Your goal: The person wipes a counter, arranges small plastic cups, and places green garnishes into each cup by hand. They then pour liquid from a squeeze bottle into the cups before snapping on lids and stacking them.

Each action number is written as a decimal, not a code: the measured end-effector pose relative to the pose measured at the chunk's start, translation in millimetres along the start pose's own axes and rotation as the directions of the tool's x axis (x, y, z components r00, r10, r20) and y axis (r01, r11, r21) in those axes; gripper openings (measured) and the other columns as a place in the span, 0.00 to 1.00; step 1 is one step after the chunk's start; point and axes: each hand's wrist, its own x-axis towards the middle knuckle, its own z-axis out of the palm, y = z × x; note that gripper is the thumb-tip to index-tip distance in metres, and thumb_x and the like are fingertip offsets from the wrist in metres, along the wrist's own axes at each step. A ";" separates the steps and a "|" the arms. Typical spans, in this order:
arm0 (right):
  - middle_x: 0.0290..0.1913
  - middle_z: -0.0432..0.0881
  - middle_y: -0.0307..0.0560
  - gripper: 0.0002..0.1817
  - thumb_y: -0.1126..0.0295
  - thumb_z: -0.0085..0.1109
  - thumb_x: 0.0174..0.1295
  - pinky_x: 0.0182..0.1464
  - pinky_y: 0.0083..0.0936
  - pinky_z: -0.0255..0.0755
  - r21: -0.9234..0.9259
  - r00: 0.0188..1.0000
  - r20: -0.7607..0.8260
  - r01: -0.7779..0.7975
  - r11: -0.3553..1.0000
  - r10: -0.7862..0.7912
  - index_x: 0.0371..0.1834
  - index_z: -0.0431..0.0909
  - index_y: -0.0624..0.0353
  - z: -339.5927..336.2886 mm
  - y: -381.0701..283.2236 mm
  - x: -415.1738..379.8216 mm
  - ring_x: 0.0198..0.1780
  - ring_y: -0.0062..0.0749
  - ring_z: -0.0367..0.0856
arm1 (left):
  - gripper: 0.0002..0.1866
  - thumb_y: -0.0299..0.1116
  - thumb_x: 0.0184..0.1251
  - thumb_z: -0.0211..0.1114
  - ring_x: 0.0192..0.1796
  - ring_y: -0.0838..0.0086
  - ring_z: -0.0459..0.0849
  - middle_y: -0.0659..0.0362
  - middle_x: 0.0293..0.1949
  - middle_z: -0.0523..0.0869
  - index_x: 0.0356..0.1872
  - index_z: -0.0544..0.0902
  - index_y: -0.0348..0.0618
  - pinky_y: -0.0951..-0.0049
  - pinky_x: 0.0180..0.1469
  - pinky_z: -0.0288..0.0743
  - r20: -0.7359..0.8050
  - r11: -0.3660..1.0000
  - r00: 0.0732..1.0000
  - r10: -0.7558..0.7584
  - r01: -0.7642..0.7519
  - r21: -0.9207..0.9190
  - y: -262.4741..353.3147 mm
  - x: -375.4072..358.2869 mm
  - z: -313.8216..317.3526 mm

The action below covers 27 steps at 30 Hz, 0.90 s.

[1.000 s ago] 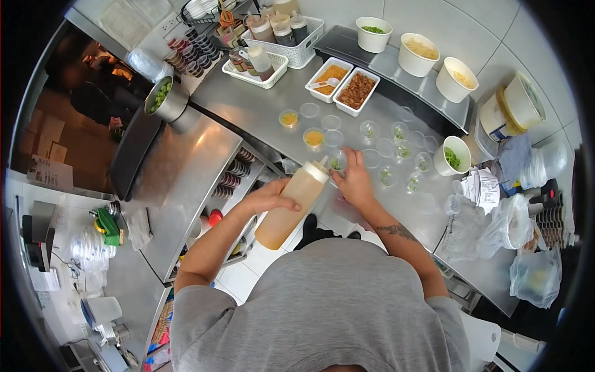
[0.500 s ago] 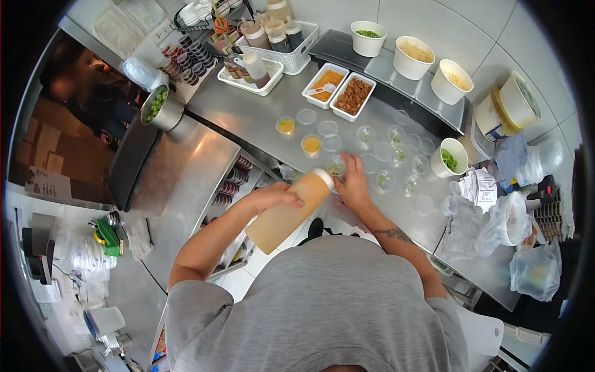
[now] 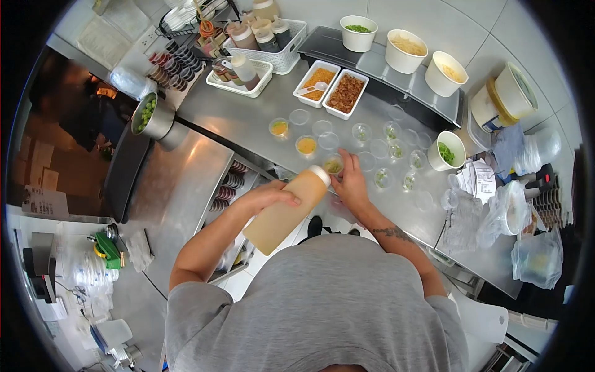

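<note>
My left hand (image 3: 273,196) is wrapped around a large squeeze bottle (image 3: 286,209) of pale amber liquid. The bottle is tilted, its white cap over a small clear plastic cup (image 3: 333,165) with green bits and some yellowish liquid in it. Against that cup's right side, the fingers of my right hand (image 3: 352,185) are curled to hold it on the counter; the thumb is partly hidden near the cap. Two cups with yellow-orange liquid, the nearer cup (image 3: 306,145) and the farther cup (image 3: 279,128), stand to the left. Several clear cups (image 3: 383,178) with green bits stand to the right.
White trays hold orange crumbs (image 3: 316,85) and brown fried bits (image 3: 346,94). A tub of chopped greens (image 3: 446,150) stands at the right, near receipts (image 3: 478,178). More tubs line a raised shelf (image 3: 409,80). A steel pot (image 3: 152,116) and baskets of bottles (image 3: 240,78) are farther left.
The cup beneath the bottle's cap now looks more yellow inside. Both hands keep nearly the same place, and the camera view has shifted slightly.
</note>
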 end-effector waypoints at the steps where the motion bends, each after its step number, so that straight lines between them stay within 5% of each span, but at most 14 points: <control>1: 0.55 0.70 0.52 0.37 0.78 0.67 0.52 0.40 0.32 0.78 0.003 1.000 0.004 -0.008 1.000 0.008 0.67 0.63 0.57 -0.1 -0.6 0.1 0.34 0.38 0.80 | 0.31 0.42 0.49 0.71 0.39 0.73 0.84 0.53 0.40 0.85 0.52 0.80 0.29 0.75 0.40 0.78 0.005 1.000 1.000 -0.008 0.008 0.001 0.1 -0.4 -0.5; 4: 0.57 0.69 0.57 0.37 0.73 0.67 0.53 0.49 0.41 0.77 0.055 0.999 0.047 -0.029 0.998 0.026 0.68 0.61 0.59 -2.9 -2.6 1.4 0.50 0.56 0.78 | 0.32 0.42 0.50 0.72 0.40 0.72 0.84 0.53 0.41 0.85 0.53 0.79 0.29 0.74 0.40 0.78 0.014 1.000 1.000 -0.024 0.024 0.000 0.0 -2.2 -1.5; 10: 0.57 0.69 0.57 0.37 0.75 0.66 0.54 0.49 0.41 0.76 0.061 0.998 0.042 -0.051 0.997 0.048 0.68 0.61 0.59 -4.0 -7.9 1.9 0.50 0.56 0.78 | 0.32 0.41 0.50 0.72 0.41 0.72 0.84 0.53 0.41 0.85 0.53 0.79 0.28 0.74 0.41 0.78 0.009 0.999 1.000 -0.030 0.030 0.016 -0.8 -0.8 -2.0; 13: 0.55 0.70 0.52 0.37 0.79 0.66 0.53 0.42 0.33 0.78 0.064 1.000 -0.014 -0.003 0.998 0.004 0.68 0.63 0.55 -0.4 -3.7 2.0 0.36 0.38 0.80 | 0.31 0.41 0.50 0.72 0.41 0.72 0.85 0.53 0.41 0.85 0.53 0.79 0.28 0.74 0.41 0.78 -0.001 1.000 1.000 -0.006 0.006 0.007 -4.6 1.7 -2.1; 16: 0.54 0.71 0.52 0.36 0.80 0.65 0.53 0.42 0.33 0.78 0.084 0.999 0.004 -0.035 0.996 0.035 0.68 0.63 0.55 -3.3 -7.2 0.6 0.37 0.38 0.80 | 0.32 0.41 0.50 0.72 0.41 0.72 0.85 0.53 0.42 0.85 0.53 0.79 0.28 0.74 0.41 0.78 0.004 1.000 1.000 0.001 -0.002 0.011 -3.4 1.5 -0.4; 19: 0.55 0.70 0.56 0.36 0.77 0.66 0.54 0.46 0.37 0.77 0.094 0.995 0.048 -0.092 0.991 0.088 0.67 0.62 0.58 -7.5 -14.4 2.4 0.43 0.50 0.80 | 0.32 0.41 0.50 0.72 0.40 0.72 0.85 0.53 0.41 0.85 0.53 0.79 0.28 0.74 0.41 0.78 0.003 1.000 1.000 0.005 -0.005 0.020 -1.2 0.7 0.9; 22: 0.53 0.72 0.52 0.37 0.79 0.66 0.53 0.43 0.32 0.77 0.040 0.999 -0.036 0.006 0.999 -0.005 0.68 0.64 0.55 -1.4 -7.4 3.4 0.37 0.39 0.80 | 0.32 0.42 0.50 0.72 0.40 0.72 0.85 0.53 0.41 0.85 0.53 0.79 0.28 0.74 0.40 0.78 0.002 1.000 1.000 0.014 -0.014 0.023 1.1 -1.3 2.6; 27: 0.58 0.71 0.55 0.36 0.78 0.65 0.53 0.46 0.35 0.76 0.153 0.999 0.027 -0.044 0.987 0.040 0.68 0.64 0.56 -20.4 -22.8 -5.6 0.45 0.41 0.78 | 0.32 0.42 0.50 0.72 0.40 0.72 0.85 0.53 0.41 0.85 0.53 0.79 0.29 0.74 0.40 0.78 0.002 0.998 0.999 0.038 -0.038 0.043 -1.3 -0.4 0.0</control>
